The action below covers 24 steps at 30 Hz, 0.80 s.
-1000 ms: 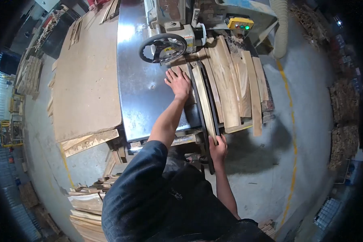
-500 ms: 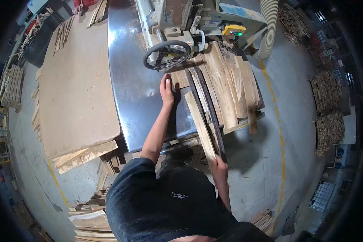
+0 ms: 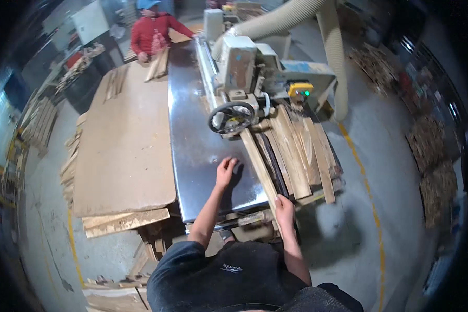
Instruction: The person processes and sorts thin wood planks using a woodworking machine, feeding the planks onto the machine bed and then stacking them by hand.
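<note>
Wood strip (image 3: 259, 164), 1 pc., gripped in R hand (image 3: 284, 209); L hand (image 3: 224, 174) free, half-curled, arm fwd. over metal table (image 3: 197, 171).

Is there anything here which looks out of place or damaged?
Slightly: one board, right of the strip in the right hand, sticks out farther than the boards beside it, so it looks uneven. No damage stands out.

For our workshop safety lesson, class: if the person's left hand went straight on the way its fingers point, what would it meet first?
Probably the far part of the wooden strip, near the handwheel; how high the left hand sits is unclear, so it might pass above.
</note>
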Available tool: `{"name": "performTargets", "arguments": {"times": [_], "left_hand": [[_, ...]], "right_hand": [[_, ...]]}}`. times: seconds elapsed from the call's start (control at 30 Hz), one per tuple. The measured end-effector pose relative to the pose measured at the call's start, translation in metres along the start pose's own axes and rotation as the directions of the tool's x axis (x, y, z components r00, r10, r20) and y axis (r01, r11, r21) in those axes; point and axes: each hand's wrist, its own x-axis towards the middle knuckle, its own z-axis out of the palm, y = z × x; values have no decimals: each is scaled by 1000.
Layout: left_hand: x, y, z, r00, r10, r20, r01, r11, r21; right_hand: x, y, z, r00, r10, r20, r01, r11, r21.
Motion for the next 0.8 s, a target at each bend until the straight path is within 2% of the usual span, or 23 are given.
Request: {"name": "performTargets", "arguments": {"times": [0.03, 0.07, 0.1, 0.13, 0.17, 0.2, 0.23, 0.27, 0.3, 0.33, 0.4, 0.43, 0.5, 0.53, 0.57, 0.6, 0.63, 0.67, 0.7, 0.73, 0.77, 0.8], "left_hand": [[-24, 26, -3, 999, 10, -42, -4, 991, 133], [-44, 31, -9, 999, -30, -25, 33, 988, 149], [-66, 33, -15, 1000, 4, -25, 1, 982, 190], [-88, 36, -19, 999, 32, -22, -26, 972, 232], [-111, 38, -22, 997, 35, -62, -19, 972, 235], [-134, 41, -26, 985, 138, -99, -93, 925, 370], [-157, 44, -28, 965, 236, -115, -149, 852, 501], [-182, 44, -28, 946, 271, -180, -151, 856, 494], [-207, 43, -29, 914, 344, -213, -185, 823, 536], [-235, 41, -27, 875, 411, -256, -202, 790, 578], [-297, 51, -24, 878, 343, -334, -64, 776, 628], [-333, 47, -22, 875, 237, -422, 56, 817, 573], [-405, 38, -17, 791, 81, -606, 283, 830, 481], [-444, 30, -16, 751, 8, -661, 388, 804, 451], [-485, 22, -13, 663, -68, -745, 486, 797, 360], [-525, 15, -8, 569, -144, -810, 563, 785, 256], [-565, 11, -3, 456, -209, -865, 654, 738, 167], [-603, -3, 2, 331, -213, -919, 726, 680, 104], [-635, 4, 12, 177, -288, -941, 770, 637, -50], [-660, 8, 24, 43, -364, -930, 782, 591, -196], [-690, 4, 33, -60, -426, -903, 807, 511, -295], [-722, -9, 43, -152, -483, -863, 820, 426, -383]], "right_hand": [[3, 19, -3, 994, -71, -82, 72, 997, 1], [6, 36, -7, 978, -136, -158, 138, 990, -1], [7, 48, -15, 993, -35, -116, 47, 994, 100], [9, 53, -24, 994, -64, -88, 71, 995, 67], [10, 58, -29, 994, -83, -66, 82, 996, -20], [8, 57, -34, 994, -97, -48, 91, 990, -106], [3, 57, -33, 966, -259, -29, 236, 918, -318], [-6, 56, -32, 913, -407, 26, 362, 780, -511], [-11, 68, -24, 937, -329, 117, 344, 817, -462], [-5, 91, -18, 930, -321, 178, 368, 812, -454], [-4, 85, -24, 898, -397, 191, 440, 788, -431], [-9, 83, -32, 856, -454, 248, 517, 742, -426], [-7, 76, -32, 712, -591, 379, 702, 603, -378], [1, 79, -33, 621, -646, 445, 780, 566, -267], [7, 77, -28, 678, -504, 535, 701, 664, -262], [11, 86, -23, 693, -521, 499, 667, 725, -170], [21, 115, -13, 594, -686, 421, 783, 613, -104], [27, 122, -6, 604, -714, 354, 769, 639, -23], [23, 109, -10, 772, -524, 359, 541, 839, 60], [42, 127, 7, 762, -597, 251, 622, 782, -29], [39, 111, 0, 777, -561, 286, 598, 800, -54], [45, 105, 4, 740, -615, 273, 655, 751, -83]]}}
